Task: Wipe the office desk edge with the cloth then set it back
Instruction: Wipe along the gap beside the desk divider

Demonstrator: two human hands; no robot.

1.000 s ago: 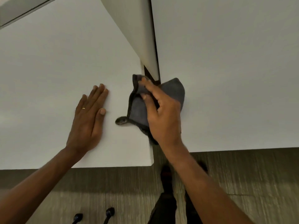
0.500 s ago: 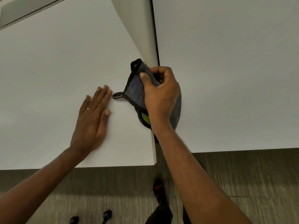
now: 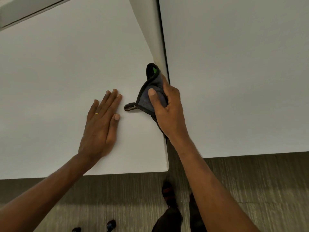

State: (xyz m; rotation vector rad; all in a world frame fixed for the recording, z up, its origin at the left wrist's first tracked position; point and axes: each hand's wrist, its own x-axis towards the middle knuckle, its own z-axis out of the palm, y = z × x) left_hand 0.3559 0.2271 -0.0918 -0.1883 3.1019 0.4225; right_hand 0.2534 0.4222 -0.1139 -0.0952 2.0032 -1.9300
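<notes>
A grey cloth [image 3: 151, 91] with a dark border and a green tag is bunched in my right hand [image 3: 168, 111], thumb pressing on top of it. The hand holds it against the right side edge of the white desk [image 3: 58, 72], in the narrow gap beside the neighbouring desk [image 3: 242, 72]. A small hanging loop of the cloth lies on the desktop to the left. My left hand [image 3: 102, 124] rests flat on the white desk, fingers together, a ring on one finger, a short way left of the cloth.
A pale divider panel [image 3: 148, 25] rises from the gap between the two desks, just beyond the cloth. Below the desks' front edges is striped carpet [image 3: 250, 181]; my feet [image 3: 168, 193] stand there, and chair castors [image 3: 110, 224] show at the bottom.
My right hand with the cloth has slid farther along the desk's side edge toward the divider, and the cloth is more bunched up. My left hand has stayed flat in place.
</notes>
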